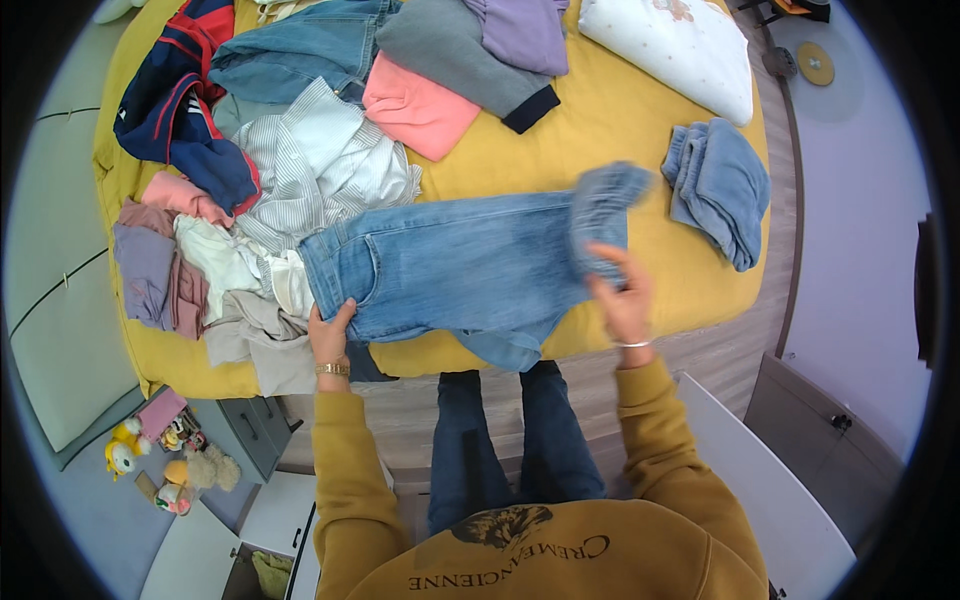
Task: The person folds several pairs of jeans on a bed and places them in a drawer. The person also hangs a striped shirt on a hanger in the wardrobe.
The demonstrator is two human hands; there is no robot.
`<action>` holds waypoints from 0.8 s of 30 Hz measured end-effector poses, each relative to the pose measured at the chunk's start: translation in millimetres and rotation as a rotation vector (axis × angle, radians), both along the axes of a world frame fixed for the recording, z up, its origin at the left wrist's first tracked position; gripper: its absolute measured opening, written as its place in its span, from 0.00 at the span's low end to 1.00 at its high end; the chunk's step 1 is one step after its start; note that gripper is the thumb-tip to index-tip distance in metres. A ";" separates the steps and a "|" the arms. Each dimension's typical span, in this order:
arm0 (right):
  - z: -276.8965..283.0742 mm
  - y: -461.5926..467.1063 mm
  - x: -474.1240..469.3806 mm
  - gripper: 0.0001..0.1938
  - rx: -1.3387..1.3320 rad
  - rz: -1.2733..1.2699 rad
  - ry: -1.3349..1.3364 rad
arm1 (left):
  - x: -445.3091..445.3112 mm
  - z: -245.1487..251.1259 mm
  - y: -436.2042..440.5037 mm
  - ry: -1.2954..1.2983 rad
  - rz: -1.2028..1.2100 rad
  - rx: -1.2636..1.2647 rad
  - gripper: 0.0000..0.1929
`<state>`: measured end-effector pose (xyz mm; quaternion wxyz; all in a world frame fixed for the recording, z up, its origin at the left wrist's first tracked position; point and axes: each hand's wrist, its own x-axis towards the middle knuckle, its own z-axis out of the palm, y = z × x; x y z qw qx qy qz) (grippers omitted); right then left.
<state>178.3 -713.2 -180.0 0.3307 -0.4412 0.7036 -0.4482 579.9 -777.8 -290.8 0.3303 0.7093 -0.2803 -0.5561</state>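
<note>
A pair of blue denim jeans [465, 262] lies sideways along the near edge of the yellow-covered bed [600, 97], waistband to the left. My left hand [330, 330] grips the waistband's near corner, thumb on top by the front pocket. At the other end my right hand [622, 292] is at the blurred leg end, which is turned up and partly lifted; its finger and thumb look apart, and whether they pinch the cloth cannot be told. Part of the denim hangs over the bed's edge between my hands.
Heaped clothes lie left, among them a striped shirt [300, 165] and a navy and red jacket [180, 112]. Folded blue plush clothing [720, 187] and a white pillow-like item [675, 45] are at right. Below stand a grey nightstand [251, 435] and a white panel [765, 480].
</note>
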 end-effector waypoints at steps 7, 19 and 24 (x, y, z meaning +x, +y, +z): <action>-79.5 11.2 156.2 0.23 -0.114 0.538 0.191 | -48.0 -5.9 38.5 0.136 -0.204 0.083 0.28; -74.3 -32.6 20.1 0.24 0.020 0.693 0.332 | -106.1 -28.5 40.3 0.509 -0.079 0.234 0.24; -127.2 -79.9 -96.8 0.22 0.128 0.566 0.754 | -109.2 3.6 42.2 0.487 -0.210 0.077 0.23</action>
